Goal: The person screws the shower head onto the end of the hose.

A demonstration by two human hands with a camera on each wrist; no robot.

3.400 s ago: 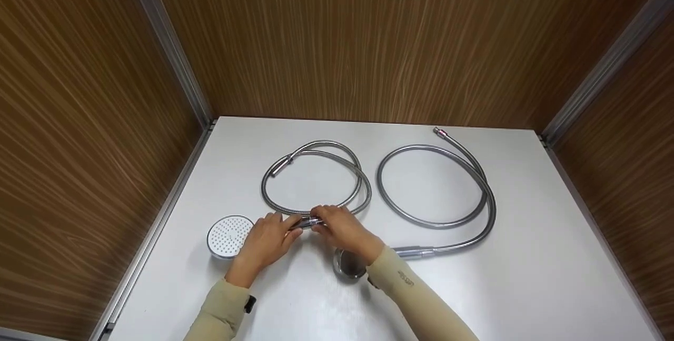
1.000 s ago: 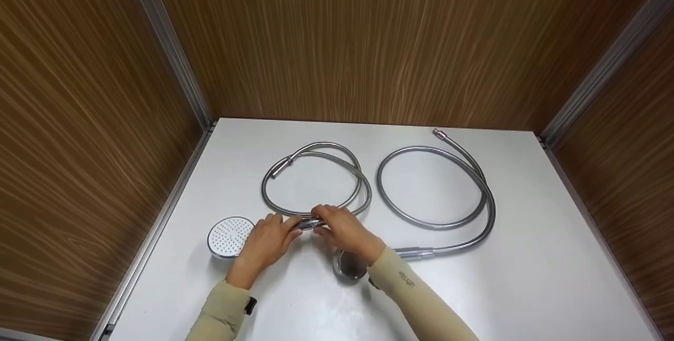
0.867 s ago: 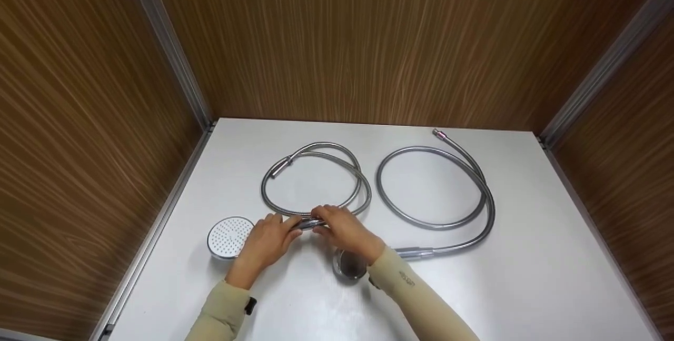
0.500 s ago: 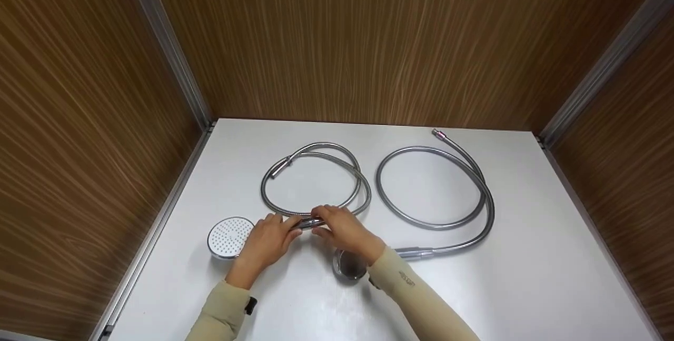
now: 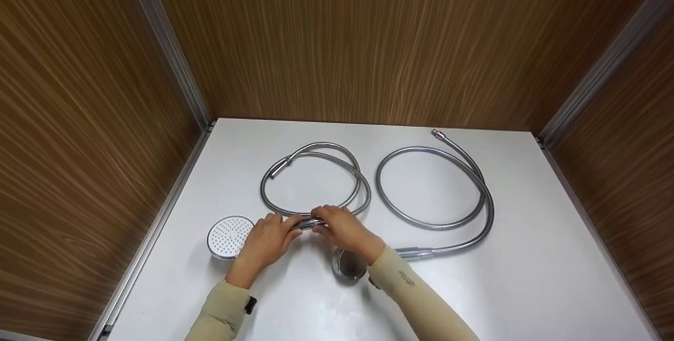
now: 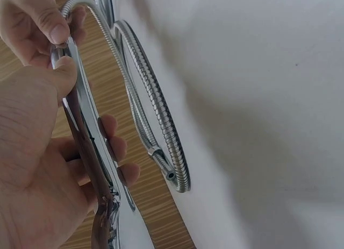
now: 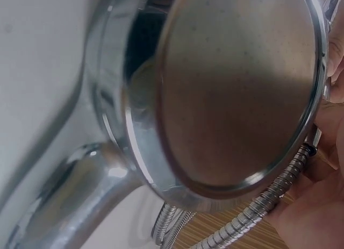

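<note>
My left hand grips the chrome handle of a hand shower, its round white spray face turned up at the left. In the left wrist view the fingers curl round that handle. At the handle's end my right hand pinches the end of a metal shower hose, where hose and handle meet. The joint itself is mostly hidden by fingers. Below my right forearm lies a second hand shower, close and large in the right wrist view; the forearm partly covers it.
A second metal hose runs from the second shower's handle and loops across the right of the white table. The first hose's free end lies on its coil. Wood-grain panels stand at the back and both sides.
Both hands hold the same place and grip on the handle and hose end. Nothing else has visibly moved.
</note>
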